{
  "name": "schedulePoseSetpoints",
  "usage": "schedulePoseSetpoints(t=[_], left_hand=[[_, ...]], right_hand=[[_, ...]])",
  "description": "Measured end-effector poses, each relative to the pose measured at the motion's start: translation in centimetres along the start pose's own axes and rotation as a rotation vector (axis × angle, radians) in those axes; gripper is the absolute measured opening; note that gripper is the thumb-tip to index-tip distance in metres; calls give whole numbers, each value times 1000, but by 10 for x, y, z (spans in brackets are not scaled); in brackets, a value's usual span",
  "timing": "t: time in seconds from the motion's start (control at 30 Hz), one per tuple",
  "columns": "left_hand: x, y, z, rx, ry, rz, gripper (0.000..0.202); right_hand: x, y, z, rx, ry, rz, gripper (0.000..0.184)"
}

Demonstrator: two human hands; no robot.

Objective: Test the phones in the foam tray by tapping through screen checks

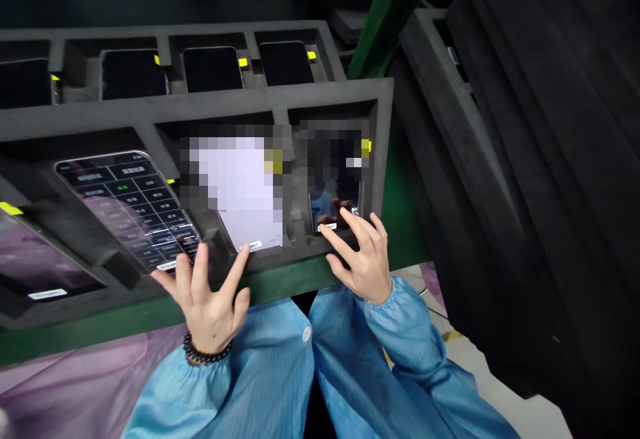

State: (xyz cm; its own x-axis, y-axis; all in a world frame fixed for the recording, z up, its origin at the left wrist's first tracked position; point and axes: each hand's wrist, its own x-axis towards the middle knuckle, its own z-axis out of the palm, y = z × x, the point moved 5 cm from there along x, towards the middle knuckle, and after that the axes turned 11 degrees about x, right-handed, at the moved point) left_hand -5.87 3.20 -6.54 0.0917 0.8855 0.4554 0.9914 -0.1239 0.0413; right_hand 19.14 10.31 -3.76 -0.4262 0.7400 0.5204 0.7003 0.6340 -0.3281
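My left hand [213, 302] is spread open, its index fingertip at the lower edge of a phone with a bright white screen [250, 216]. Its other fingers lie by the bottom of a phone showing a dark menu grid [133, 202]. My right hand [365, 252] also has its fingers apart, with fingertips at the lower end of a dark-screened phone [327, 206]. All three phones rest in slots of a black foam tray [385, 102]. White labels sit at their lower ends. Pixelation covers the upper parts of the white and the dark phone.
Another phone [40, 259] lies at the tray's left end. Behind stands a second foam tray [200, 34] with several dark phones and yellow tabs. A green post [387, 19] rises at the back. Stacked black foam trays [530, 179] fill the right side. A green ledge [295, 276] runs along the front.
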Motion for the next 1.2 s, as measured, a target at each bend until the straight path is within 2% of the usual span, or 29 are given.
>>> schedulePoseSetpoints(t=[0.23,0.3,0.4,0.47,0.67,0.9,1.03,1.2], left_hand=[[-4,-2,-3,-18,65,-48,62],[-3,-1,-4,-22,70,-41,63],[0,2,-3,-20,13,9,65],[1,3,-2,-22,-16,9,64],[-1,0,-5,-34,54,-17,61],[9,6,-6,-82,147,33,54],[11,7,-4,-86,140,28,52],[10,6,-8,-110,196,19,56]], right_hand=[[0,0,-3,62,54,-28,59],[1,-1,-3,54,47,-39,54],[3,-2,-2,1,-3,-25,43],[3,-2,-1,-10,-14,-13,44],[0,-1,-3,44,46,-36,61],[1,-2,-3,30,40,-37,54],[2,-2,-1,1,-1,-17,48],[0,0,-1,30,22,-18,61]])
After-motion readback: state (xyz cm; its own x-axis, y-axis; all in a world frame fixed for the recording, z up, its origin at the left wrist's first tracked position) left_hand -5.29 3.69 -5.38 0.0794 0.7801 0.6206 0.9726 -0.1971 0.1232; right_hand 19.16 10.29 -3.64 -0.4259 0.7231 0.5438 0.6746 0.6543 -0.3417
